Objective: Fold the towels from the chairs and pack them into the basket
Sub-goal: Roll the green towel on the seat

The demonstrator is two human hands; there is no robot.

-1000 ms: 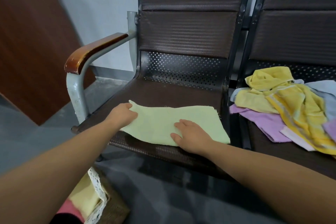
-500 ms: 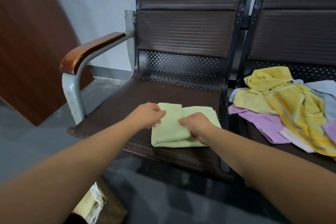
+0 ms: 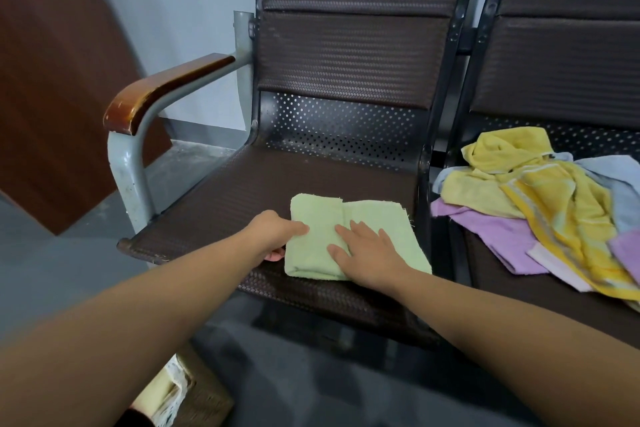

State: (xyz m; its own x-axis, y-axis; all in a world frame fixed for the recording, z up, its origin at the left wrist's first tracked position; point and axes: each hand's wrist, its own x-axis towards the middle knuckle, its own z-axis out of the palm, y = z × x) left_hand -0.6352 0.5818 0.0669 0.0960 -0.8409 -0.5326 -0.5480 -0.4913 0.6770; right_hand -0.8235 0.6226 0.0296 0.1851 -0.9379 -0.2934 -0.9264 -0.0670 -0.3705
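- The pale green folded towel (image 3: 349,218) lies in the middle of the frame, on the seat of the dark brown perforated metal chair (image 3: 242,191), towards the seat's right front corner.
- The left hand (image 3: 277,232) grips the towel's left edge, with fingers on top and one fingertip showing beneath (thumb or finger, hard to tell).
- The right hand (image 3: 367,253) rests flat on the towel's near half, its fingers straight and spread.
- The two hands are close but apart, with a strip of green cloth between them.
- At the right of the frame, a second dark chair (image 3: 554,305) bears a loose heap: a yellow striped towel (image 3: 554,218), a lilac towel (image 3: 491,236) and a light blue towel (image 3: 623,191).
- In the lower left corner, a brown wicker basket with white lace trim (image 3: 207,402) shows in part, with something pale yellow inside.
- A wood-topped grey metal armrest (image 3: 166,87) sits left of centre, and a reddish-brown board (image 3: 52,80) fills the upper left.
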